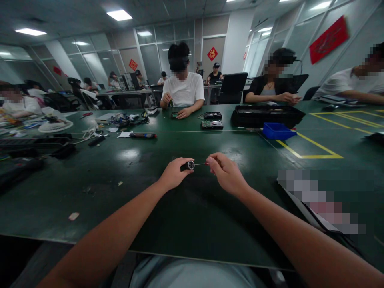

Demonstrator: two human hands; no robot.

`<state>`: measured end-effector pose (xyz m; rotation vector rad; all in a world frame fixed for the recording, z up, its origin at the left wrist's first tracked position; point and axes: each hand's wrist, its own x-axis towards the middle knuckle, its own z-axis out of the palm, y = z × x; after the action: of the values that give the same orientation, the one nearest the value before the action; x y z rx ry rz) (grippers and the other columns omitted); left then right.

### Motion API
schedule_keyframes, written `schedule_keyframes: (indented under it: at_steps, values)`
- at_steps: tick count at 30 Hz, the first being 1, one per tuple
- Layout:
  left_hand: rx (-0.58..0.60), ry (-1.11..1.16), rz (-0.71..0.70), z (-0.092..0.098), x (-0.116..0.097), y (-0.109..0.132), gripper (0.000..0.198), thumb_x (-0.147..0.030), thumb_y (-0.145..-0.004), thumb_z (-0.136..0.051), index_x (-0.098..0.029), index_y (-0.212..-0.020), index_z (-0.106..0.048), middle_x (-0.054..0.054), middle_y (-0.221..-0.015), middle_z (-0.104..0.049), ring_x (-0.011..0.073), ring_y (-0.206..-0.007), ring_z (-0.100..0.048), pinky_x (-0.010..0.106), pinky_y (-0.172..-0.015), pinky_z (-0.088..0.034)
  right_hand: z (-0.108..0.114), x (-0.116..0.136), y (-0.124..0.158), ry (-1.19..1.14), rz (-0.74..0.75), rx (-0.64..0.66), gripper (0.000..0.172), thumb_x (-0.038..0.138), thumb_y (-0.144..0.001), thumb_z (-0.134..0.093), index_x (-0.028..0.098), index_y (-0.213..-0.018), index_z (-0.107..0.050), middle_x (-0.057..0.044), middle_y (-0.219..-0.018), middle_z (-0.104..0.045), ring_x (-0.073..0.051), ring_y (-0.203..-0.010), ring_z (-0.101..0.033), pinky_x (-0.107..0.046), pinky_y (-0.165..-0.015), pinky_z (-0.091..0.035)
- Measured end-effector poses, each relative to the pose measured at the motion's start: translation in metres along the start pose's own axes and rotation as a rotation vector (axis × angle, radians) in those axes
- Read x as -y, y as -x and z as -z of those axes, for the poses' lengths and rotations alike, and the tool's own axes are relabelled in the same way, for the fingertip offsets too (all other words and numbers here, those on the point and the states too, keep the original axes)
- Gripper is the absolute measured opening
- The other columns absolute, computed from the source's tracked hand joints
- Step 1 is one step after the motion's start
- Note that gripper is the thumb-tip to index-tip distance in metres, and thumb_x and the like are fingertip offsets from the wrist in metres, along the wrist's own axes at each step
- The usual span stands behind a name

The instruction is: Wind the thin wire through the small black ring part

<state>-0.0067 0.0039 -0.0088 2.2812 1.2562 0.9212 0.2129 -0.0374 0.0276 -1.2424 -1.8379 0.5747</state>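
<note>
My left hand (173,174) is closed around a small black cylinder (191,165). Its round, silver-rimmed end faces me; details inside the rim are too small to make out. Level with it, my right hand (224,170) pinches a slim screwdriver (200,164) by its reddish handle, most of which the fingers hide. The thin metal shaft points left at the cylinder's rim; whether the tip touches it I cannot tell. Both hands are held over the near middle of the green table (180,216).
Across the table a person in a white shirt (183,90) handles a small green board. Drive-like parts (212,125), a black tray (267,116) and a blue bin (277,131) stand beyond my hands. A dark pen-shaped tool (143,135) lies left; cables (129,119) lie behind it.
</note>
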Motion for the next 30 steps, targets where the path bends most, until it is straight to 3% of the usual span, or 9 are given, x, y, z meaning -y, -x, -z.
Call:
schedule_keyframes:
  at_steps: [2,6,8,14,20,24,30]
  values:
    - [0.005,-0.004,0.006,0.0,0.001,0.0,0.038,-0.022,-0.085,-0.071,-0.024,-0.123,-0.066,0.004,-0.117,-0.069,0.0226,-0.109,-0.062,0.039,-0.099,-0.045,0.0,0.0,0.0,0.012,-0.001,-0.01,0.034,0.044,-0.1,-0.037,0.022,-0.093,-0.062,0.0,-0.068,-0.06,-0.017,-0.062,-0.057,-0.031,-0.06,-0.04]
    - [0.006,-0.007,0.005,0.0,0.001,0.0,0.04,-0.024,-0.085,-0.071,-0.024,-0.124,-0.065,0.005,-0.118,-0.069,0.0233,-0.11,-0.062,0.04,-0.099,-0.045,-0.002,0.0,0.0,-0.044,-0.006,-0.086,0.023,0.037,-0.096,-0.045,0.021,-0.107,-0.058,-0.003,-0.079,-0.067,-0.019,-0.071,-0.063,-0.033,-0.066,-0.045]
    - [0.007,-0.007,0.004,0.0,0.0,0.0,0.04,-0.023,-0.085,-0.071,-0.024,-0.124,-0.065,0.005,-0.119,-0.069,0.0234,-0.111,-0.062,0.04,-0.1,-0.045,-0.003,-0.001,0.0,-0.115,-0.02,-0.114,0.022,0.037,-0.093,-0.05,0.02,-0.104,-0.058,-0.005,-0.084,-0.068,-0.02,-0.075,-0.065,-0.035,-0.069,-0.048]
    - [0.012,-0.022,0.01,-0.001,-0.003,0.0,0.041,-0.024,-0.085,-0.071,-0.025,-0.126,-0.064,0.005,-0.121,-0.068,0.0242,-0.113,-0.061,0.041,-0.101,-0.046,-0.012,-0.011,-0.006,-0.442,-0.126,-0.184,0.027,0.045,-0.09,-0.056,0.019,-0.094,-0.063,-0.005,-0.081,-0.068,-0.019,-0.076,-0.065,-0.04,-0.079,-0.054]
    - [0.012,-0.069,-0.135,0.003,-0.007,-0.003,0.04,-0.022,-0.09,-0.066,-0.026,-0.129,-0.062,0.005,-0.126,-0.066,0.0219,-0.118,-0.058,0.041,-0.105,-0.042,-0.017,-0.026,-0.015,-0.831,-0.347,-0.242,0.027,0.048,-0.089,-0.057,0.021,-0.086,-0.06,-0.004,-0.077,-0.061,-0.018,-0.069,-0.061,-0.041,-0.077,-0.059]
    - [0.08,-0.179,-0.126,0.004,-0.005,-0.006,0.038,-0.021,-0.088,-0.068,-0.026,-0.125,-0.065,0.006,-0.121,-0.068,0.0236,-0.112,-0.06,0.045,-0.103,-0.042,-0.013,-0.029,-0.017,-0.804,-0.429,-0.218,0.026,0.048,-0.088,-0.057,0.023,-0.08,-0.057,-0.004,-0.07,-0.057,-0.019,-0.063,-0.058,-0.043,-0.072,-0.06]
    - [0.106,-0.202,-0.087,0.002,-0.003,-0.006,0.039,-0.025,-0.087,-0.068,-0.025,-0.126,-0.064,0.006,-0.115,-0.069,0.0247,-0.106,-0.061,0.043,-0.097,-0.044,-0.013,-0.026,-0.014,-0.608,-0.341,-0.255,0.028,0.05,-0.088,-0.055,0.022,-0.087,-0.059,-0.004,-0.079,-0.061,-0.018,-0.07,-0.061,-0.037,-0.068,-0.057]
